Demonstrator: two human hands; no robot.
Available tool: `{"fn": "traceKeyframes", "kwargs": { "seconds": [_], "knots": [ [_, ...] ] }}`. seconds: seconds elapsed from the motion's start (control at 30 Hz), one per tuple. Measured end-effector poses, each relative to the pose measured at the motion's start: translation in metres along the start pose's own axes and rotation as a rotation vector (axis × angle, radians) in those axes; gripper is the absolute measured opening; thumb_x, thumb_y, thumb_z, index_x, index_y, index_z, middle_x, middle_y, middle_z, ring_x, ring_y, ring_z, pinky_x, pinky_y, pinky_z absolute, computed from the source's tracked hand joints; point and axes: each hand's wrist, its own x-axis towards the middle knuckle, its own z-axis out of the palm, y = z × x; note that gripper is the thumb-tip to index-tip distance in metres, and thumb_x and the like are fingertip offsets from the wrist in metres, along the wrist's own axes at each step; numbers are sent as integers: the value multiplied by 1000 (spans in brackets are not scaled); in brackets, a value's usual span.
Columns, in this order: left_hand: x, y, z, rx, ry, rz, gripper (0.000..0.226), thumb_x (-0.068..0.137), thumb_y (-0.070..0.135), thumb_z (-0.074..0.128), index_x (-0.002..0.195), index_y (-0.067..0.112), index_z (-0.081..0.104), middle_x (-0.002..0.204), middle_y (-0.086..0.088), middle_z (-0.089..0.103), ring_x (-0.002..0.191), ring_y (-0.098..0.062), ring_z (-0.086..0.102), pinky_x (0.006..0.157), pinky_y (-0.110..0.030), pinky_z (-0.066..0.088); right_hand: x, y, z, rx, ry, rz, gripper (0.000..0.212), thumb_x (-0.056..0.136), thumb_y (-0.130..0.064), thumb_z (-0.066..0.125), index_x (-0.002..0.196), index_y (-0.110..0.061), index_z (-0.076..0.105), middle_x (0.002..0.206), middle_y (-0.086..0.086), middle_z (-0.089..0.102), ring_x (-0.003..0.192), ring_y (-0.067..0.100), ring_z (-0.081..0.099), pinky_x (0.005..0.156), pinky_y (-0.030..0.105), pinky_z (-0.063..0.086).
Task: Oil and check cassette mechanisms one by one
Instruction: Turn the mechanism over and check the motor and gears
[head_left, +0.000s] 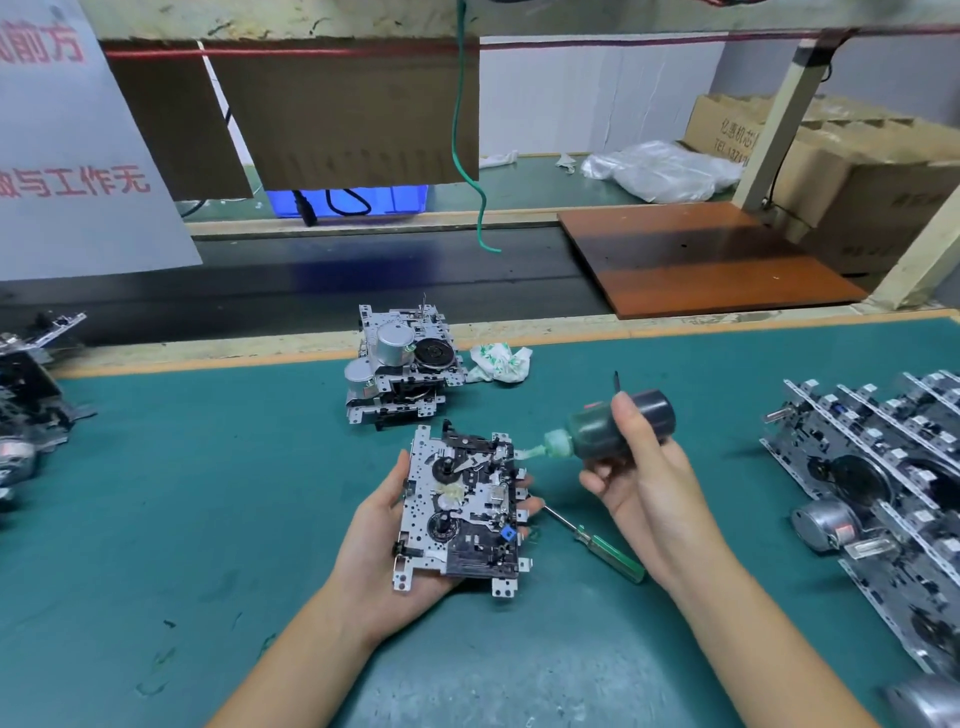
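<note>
A cassette mechanism (460, 506), a metal plate with black reels, lies face up in my left hand (376, 525), which holds it from below with fingertips curled at its right edge. My right hand (641, 467) grips a dark oil bottle (618, 423) laid sideways. Its pale green nozzle (535, 451) touches the mechanism's upper right edge. A stack of two mechanisms (402, 361) with silver motors stands behind on the green mat.
A green-handled screwdriver (605, 548) lies on the mat (182, 493) under my right hand. A crumpled cloth (501, 362) sits by the stack. Rows of mechanisms (883, 499) fill the right side, more (28, 395) sit far left. A dark conveyor belt (363, 283) runs behind.
</note>
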Motion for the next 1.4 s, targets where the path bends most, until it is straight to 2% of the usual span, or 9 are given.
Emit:
{"fn": "traceKeyframes", "kwargs": {
  "seconds": [0.13, 0.23, 0.6, 0.7, 0.77, 0.97, 1.07, 1.23, 1.4],
  "knots": [
    [0, 0, 2, -27, -10, -3, 68, 90, 53, 37, 123, -2, 60, 133, -30, 50, 120, -48, 51, 97, -59, 43, -1, 2, 1, -132, 69, -121, 44, 58, -46, 69, 77, -9, 57, 65, 5, 58, 52, 10, 49, 40, 20, 36],
    [0, 0, 2, -20, -5, -5, 69, 90, 54, 36, 122, -2, 61, 133, -30, 51, 119, -47, 52, 98, -58, 42, 0, 3, -1, -225, 107, -182, 39, 62, -46, 67, 72, -10, 53, 60, 2, 54, 49, 10, 46, 41, 22, 36],
    [-1, 1, 4, -14, 17, -10, 70, 90, 54, 36, 120, -3, 62, 131, -31, 52, 117, -47, 53, 97, -58, 43, -1, 7, -2, -319, 88, -220, 40, 66, -43, 66, 74, -6, 54, 60, 2, 53, 50, 12, 45, 41, 23, 37],
    [0, 1, 3, -21, 18, -13, 70, 91, 54, 36, 121, -3, 61, 132, -31, 51, 117, -47, 53, 98, -58, 42, 0, 8, -3, -329, 85, -218, 41, 71, -40, 75, 75, -6, 54, 60, 0, 53, 50, 12, 44, 41, 23, 37],
    [0, 1, 3, -20, 19, -12, 69, 91, 54, 36, 122, -2, 61, 133, -31, 50, 118, -47, 53, 98, -58, 42, 1, 8, -5, -329, 87, -222, 36, 74, -37, 73, 75, -7, 53, 60, -1, 52, 50, 11, 44, 42, 23, 37],
    [0, 1, 1, -15, 15, -8, 69, 91, 55, 36, 121, -2, 62, 132, -30, 51, 118, -47, 53, 98, -58, 43, 1, 10, -5, -325, 92, -232, 41, 72, -41, 74, 78, -6, 55, 60, -2, 53, 49, 10, 46, 43, 23, 38],
    [0, 1, 2, -15, 15, -9, 69, 91, 54, 36, 120, -2, 62, 132, -30, 52, 118, -47, 53, 98, -58, 43, 1, 9, -4, -321, 96, -240, 43, 66, -45, 66, 79, -5, 55, 59, -3, 53, 49, 10, 45, 42, 22, 38],
    [0, 1, 2, -3, 26, -6, 68, 91, 55, 36, 121, 0, 62, 133, -28, 52, 117, -46, 54, 97, -58, 43, 0, 9, -3, -317, 88, -226, 43, 65, -45, 66, 79, -5, 55, 60, -2, 54, 49, 9, 46, 42, 22, 38],
    [-1, 1, 1, 25, 36, -4, 70, 92, 56, 34, 122, 0, 62, 134, -28, 51, 118, -44, 54, 99, -57, 42, 0, 5, -3, -258, 133, -212, 42, 58, -46, 69, 77, -10, 59, 64, -4, 62, 56, 9, 57, 45, 21, 46]
  ]
}}
